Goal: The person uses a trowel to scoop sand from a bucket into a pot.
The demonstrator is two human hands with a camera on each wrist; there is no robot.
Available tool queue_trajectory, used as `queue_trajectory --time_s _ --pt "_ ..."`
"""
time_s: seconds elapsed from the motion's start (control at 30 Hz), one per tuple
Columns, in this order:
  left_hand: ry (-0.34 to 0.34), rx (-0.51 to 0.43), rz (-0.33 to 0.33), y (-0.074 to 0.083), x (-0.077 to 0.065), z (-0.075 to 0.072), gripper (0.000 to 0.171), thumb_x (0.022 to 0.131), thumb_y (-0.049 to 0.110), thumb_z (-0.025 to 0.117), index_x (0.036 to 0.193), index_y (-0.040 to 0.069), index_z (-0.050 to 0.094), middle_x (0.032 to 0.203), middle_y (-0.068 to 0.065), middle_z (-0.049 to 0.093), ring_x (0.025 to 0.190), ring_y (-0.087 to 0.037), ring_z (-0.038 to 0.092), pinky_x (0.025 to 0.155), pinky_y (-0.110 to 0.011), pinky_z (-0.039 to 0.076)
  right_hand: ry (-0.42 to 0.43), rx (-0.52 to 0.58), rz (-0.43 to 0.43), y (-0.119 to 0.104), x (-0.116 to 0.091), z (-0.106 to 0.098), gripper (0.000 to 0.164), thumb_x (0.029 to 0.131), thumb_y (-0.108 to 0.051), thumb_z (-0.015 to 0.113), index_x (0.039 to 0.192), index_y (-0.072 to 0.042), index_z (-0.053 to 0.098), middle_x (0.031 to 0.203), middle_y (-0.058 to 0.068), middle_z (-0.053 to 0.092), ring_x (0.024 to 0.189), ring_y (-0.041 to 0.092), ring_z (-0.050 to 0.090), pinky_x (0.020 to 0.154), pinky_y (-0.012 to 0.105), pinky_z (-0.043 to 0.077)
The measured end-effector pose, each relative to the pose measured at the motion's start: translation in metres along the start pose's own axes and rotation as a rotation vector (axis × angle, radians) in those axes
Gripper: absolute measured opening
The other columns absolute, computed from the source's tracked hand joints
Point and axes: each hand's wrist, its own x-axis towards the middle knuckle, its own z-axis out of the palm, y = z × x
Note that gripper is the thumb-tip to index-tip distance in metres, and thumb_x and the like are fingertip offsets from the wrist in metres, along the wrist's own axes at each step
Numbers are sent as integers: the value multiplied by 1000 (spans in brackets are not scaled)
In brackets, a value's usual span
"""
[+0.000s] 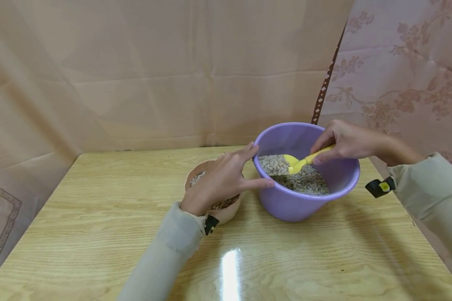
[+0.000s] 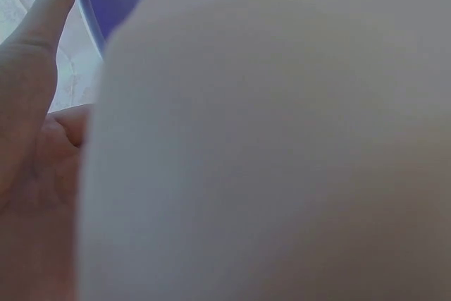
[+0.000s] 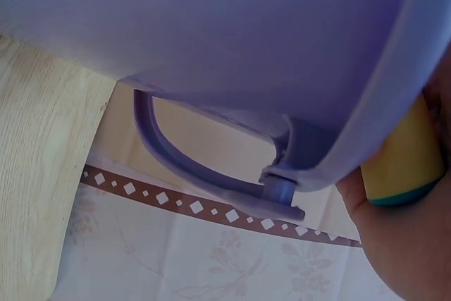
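Note:
A purple bucket [image 1: 291, 207] stands on the table, grey-brown gravel [image 1: 305, 182] in its bottom. My right hand [image 1: 352, 140] reaches over the far right rim and grips the yellow handle of a small trowel [image 1: 316, 155]. Its blade carries a heap of pale gravel inside the bucket. The handle's teal end [image 3: 409, 195] shows in the right wrist view. My left hand [image 1: 222, 173] spreads straight fingers and thumb against the bucket's left rim. Beneath that hand is a beige pot [image 1: 231, 211] of mixed gravel, partly hidden; its blurred wall [image 2: 268, 139] fills most of the left wrist view.
The wood-grain table [image 1: 98, 217] carries both containers. Behind it hangs a beige curtain [image 1: 143, 83], with a floral cloth [image 1: 410, 75] on the right. A purple carrying handle [image 3: 204, 174] hangs at the bucket's side. The table's right edge runs under my right forearm.

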Motion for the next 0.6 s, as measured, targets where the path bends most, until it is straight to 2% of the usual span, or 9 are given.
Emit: queue_trajectory --time_s 0.3,0.6 --pt "-5 6 -14 1 -1 0 99 82 67 68 155 10 34 156 -4 37 137 -13 44 108 -33 41 1 -9 6 0 1 -1 12 84 -10 80 95 -5 79 85 0 77 72 20 73 64 28 58" --pt "-4 7 -12 1 0 -1 98 83 65 69 155 9 34 156 -4 37 137 -13 43 112 -36 36 20 -20 21 -2 -1 -5 13 83 -9 81 96 -6 79 83 2 76 66 19 71 57 31 57"
